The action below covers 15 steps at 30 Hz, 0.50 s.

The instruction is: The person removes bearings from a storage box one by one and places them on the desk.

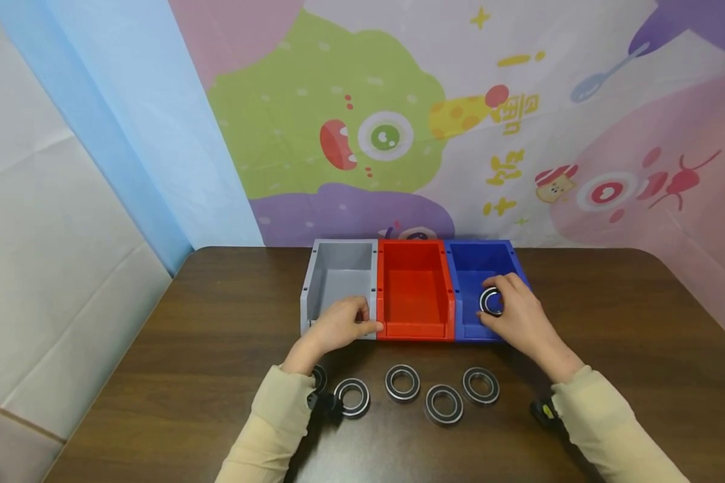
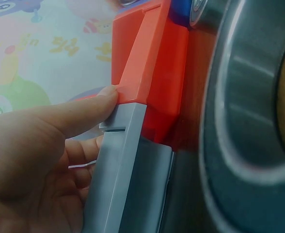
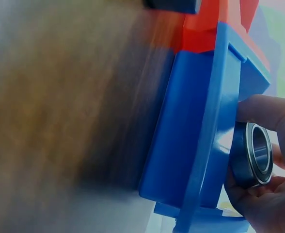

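Note:
In the head view, my right hand [image 1: 519, 318] pinches a ball bearing [image 1: 489, 302] between thumb and fingers, over the front of the blue bin [image 1: 468, 330]. The right wrist view shows this bearing [image 3: 251, 154] tilted on edge, just behind the bin's front lip. My left hand [image 1: 341, 325] grips the front edge of the grey bin [image 1: 306, 295] where it meets the red bin [image 1: 417, 331]. In the left wrist view, its thumb lies on the rim at that joint, with curled fingers behind the grey front wall [image 2: 116, 165].
Several more bearings [image 1: 402, 383] lie flat on the brown table [image 1: 217, 349] before the bins; one is partly covered by the left wrist. A cartoon-printed cloth [image 1: 314, 80] hangs behind the table. Dark wrist devices [image 1: 544, 410] sit under both forearms.

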Each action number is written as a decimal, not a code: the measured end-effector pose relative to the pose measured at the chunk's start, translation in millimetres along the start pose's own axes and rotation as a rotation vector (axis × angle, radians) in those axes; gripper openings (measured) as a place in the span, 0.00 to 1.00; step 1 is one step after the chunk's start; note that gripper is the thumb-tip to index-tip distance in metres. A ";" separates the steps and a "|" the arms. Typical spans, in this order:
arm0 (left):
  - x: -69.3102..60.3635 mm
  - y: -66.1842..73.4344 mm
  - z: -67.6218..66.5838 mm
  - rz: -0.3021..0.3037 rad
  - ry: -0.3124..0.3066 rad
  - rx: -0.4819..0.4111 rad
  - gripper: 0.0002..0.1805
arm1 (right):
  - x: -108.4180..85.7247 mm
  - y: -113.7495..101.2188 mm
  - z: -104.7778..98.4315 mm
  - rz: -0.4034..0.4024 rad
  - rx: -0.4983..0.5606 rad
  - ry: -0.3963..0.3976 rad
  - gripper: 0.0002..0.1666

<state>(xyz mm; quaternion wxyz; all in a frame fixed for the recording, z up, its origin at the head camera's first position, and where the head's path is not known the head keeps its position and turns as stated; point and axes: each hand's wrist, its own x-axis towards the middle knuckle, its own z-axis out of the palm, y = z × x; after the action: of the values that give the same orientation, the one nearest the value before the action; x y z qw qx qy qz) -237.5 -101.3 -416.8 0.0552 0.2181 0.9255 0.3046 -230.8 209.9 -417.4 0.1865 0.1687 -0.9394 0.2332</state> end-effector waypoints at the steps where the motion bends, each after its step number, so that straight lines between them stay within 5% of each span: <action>1: -0.2 0.5 -0.3 0.000 0.001 -0.001 0.15 | -1.5 -0.2 -0.5 0.000 0.000 0.006 0.28; 15: -0.4 0.5 0.5 -0.011 0.003 -0.002 0.15 | -15.2 -7.7 -10.4 -0.040 -0.029 0.056 0.29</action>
<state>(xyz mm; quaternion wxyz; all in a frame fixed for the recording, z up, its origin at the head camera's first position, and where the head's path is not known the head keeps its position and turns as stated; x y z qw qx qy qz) -236.9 -100.8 -416.9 0.0559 0.2125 0.9265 0.3055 -211.5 212.3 -412.5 0.2196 0.1783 -0.9335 0.2206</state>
